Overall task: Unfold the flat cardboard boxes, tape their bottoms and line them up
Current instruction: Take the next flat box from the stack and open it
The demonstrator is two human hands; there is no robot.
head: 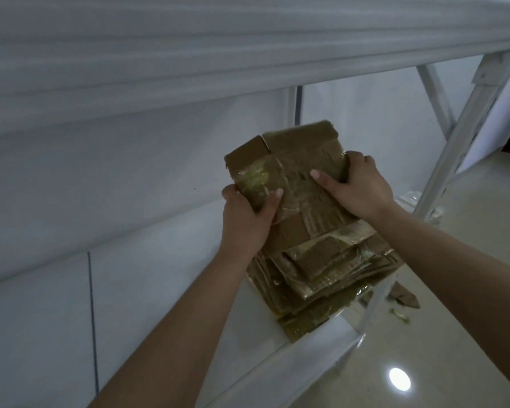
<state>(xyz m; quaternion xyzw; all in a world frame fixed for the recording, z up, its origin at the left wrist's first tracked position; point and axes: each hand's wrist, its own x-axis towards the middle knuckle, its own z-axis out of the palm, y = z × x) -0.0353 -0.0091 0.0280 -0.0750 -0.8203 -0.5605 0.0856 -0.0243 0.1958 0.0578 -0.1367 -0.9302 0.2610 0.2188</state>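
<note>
A white shelf (165, 278) runs from the lower left of the frame up toward the centre, its front edge slanting down to the bottom middle. A dark thin seam crosses its surface at the left. Near its right end, at the centre of the frame, lies a stack of flattened cardboard boxes (324, 269), brown, with shiny tape on many pieces; its lower corner juts over the shelf's front edge. A white metal upright (465, 128) rises at the upper right. Right of the shelf is a pale glossy floor (454, 334), with cardboard scraps (402, 298) lying on it just beside the stack.
</note>
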